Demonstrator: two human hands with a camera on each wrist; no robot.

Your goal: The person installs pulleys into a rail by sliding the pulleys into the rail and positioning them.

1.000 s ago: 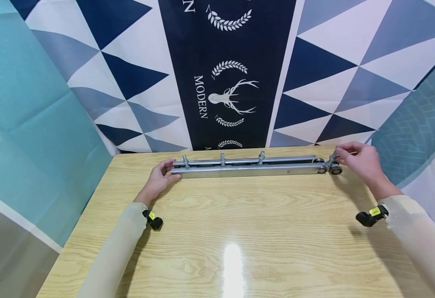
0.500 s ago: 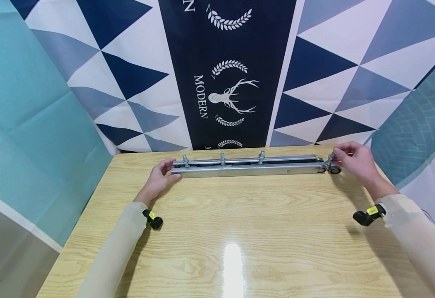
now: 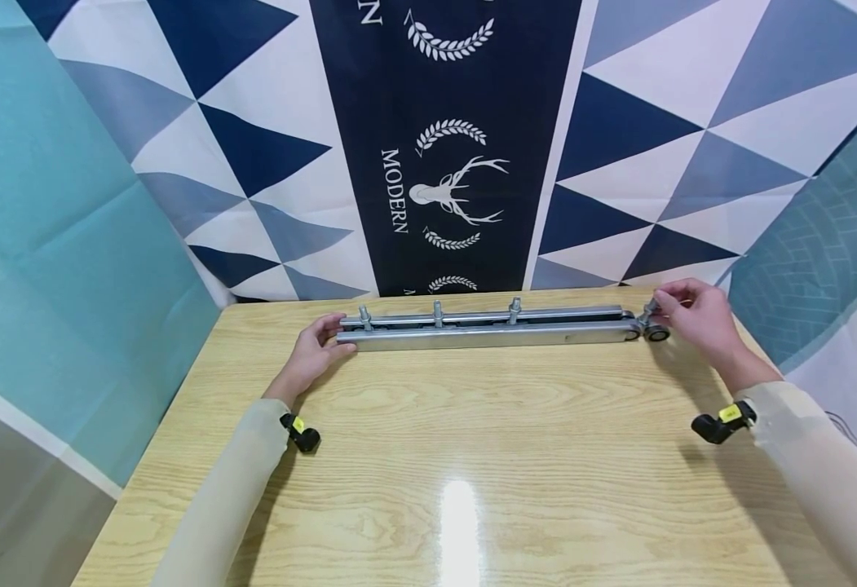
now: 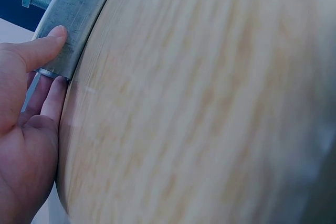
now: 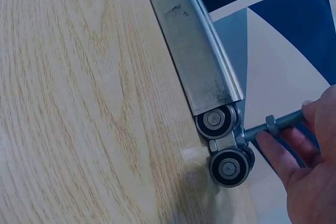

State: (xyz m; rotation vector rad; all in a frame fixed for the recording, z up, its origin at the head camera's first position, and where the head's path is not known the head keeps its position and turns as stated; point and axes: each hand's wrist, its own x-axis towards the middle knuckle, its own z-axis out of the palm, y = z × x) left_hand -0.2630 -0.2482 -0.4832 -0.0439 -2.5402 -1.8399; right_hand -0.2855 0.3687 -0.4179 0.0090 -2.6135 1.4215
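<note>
A long silver metal track [image 3: 465, 335] lies across the far part of the table, its slot facing up. Several bolts with nuts stand up out of the slot. My left hand [image 3: 312, 356] holds the track's left end, with the thumb [image 4: 47, 51] on the front face and other fingers at the end and far side. At the opposite end my right hand [image 3: 703, 319] pinches the threaded bolt [image 5: 286, 120] of a roller trolley [image 5: 228, 167]. Its leading wheels [image 5: 214, 121] are partly inside the track's mouth, while the rear wheels sit outside.
The wooden table [image 3: 399, 456] runs from beneath the track toward me. A patterned cloth [image 3: 457, 147] hangs right behind the table's back edge. Teal cloth [image 3: 105, 244] hangs along the left side. A wrist camera [image 3: 724, 422] sits on my right sleeve.
My right hand has shifted slightly left with the roller trolley, and its leading wheels have moved farther into the track's right end. The left hand and track stay in place.
</note>
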